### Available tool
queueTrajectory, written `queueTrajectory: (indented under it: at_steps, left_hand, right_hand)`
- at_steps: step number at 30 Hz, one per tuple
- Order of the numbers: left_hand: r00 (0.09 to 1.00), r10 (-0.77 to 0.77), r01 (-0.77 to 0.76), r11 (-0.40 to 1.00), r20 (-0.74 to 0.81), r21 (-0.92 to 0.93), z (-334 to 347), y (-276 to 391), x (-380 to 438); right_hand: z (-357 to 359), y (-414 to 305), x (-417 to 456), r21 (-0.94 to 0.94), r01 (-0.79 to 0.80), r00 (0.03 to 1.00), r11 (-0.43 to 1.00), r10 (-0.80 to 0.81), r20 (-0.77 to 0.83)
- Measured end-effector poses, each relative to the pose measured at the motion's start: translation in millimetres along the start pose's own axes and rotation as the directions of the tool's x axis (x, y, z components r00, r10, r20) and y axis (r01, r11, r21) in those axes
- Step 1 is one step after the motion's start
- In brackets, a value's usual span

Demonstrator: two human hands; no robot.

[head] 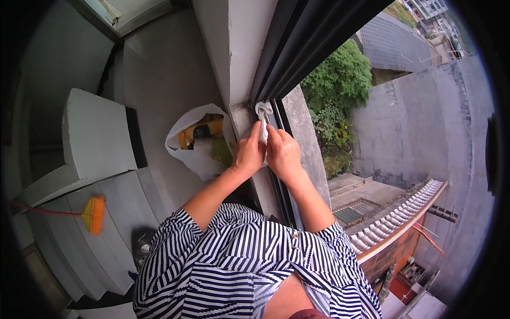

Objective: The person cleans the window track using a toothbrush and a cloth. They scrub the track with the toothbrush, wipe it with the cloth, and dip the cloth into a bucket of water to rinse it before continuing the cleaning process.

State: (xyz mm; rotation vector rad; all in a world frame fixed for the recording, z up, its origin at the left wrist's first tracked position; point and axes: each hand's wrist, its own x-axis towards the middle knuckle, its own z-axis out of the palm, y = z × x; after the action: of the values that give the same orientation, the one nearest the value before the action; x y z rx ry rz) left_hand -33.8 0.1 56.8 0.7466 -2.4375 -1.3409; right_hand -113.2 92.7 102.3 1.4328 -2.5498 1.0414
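A crumpled white cloth (263, 108) lies in the corner of the black sliding-window track (283, 119), at the foot of the dark window frame (295, 52). My left hand (249, 153) grips it from the left, index finger stretched along it. From the right, my right hand (284, 153) pinches the same cloth with curled fingers. A thin dark edge shows by the right fingertips; whether it is a tool I cannot tell. Both hands rest low over the sill, close together, and hide the lower part of the cloth.
A white plastic bag (191, 157) with yellow and dark items stands left of the sill. Stairs (115, 199) descend at lower left, with an orange-bristled broom (94, 215) and a black plastic bag (141, 243). Outside the window are a concrete ledge (305, 135) and a drop to a yard.
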Motion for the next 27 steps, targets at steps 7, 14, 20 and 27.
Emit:
queueTrajectory:
  at_steps: [7, 14, 20, 27]
  left_hand:
    - [1.0, -0.01, 0.008, 0.996, -0.022, -0.092, -6, 1, 16]
    - [0.999, 0.039, -0.038, 0.999, 0.025, -0.019, -2, -7, 13]
    - [0.996, -0.019, 0.025, 0.997, 0.091, -0.074, -4, 1, -6]
    - [0.99, 0.077, -0.092, 0.988, -0.117, -0.127, 3, 2, 9]
  right_hand:
    - [24, 20, 6, -0.031, 0.148, 0.989, 0.988, -0.148, 0.026]
    - [3, 29, 28, 0.232, -0.026, 0.999, 0.972, 0.015, 0.052]
    - [-9, 18, 12, 0.15, -0.05, 0.99, 0.987, 0.03, 0.135]
    - [13, 21, 10, 0.033, 0.129, 0.991, 0.991, -0.128, -0.034]
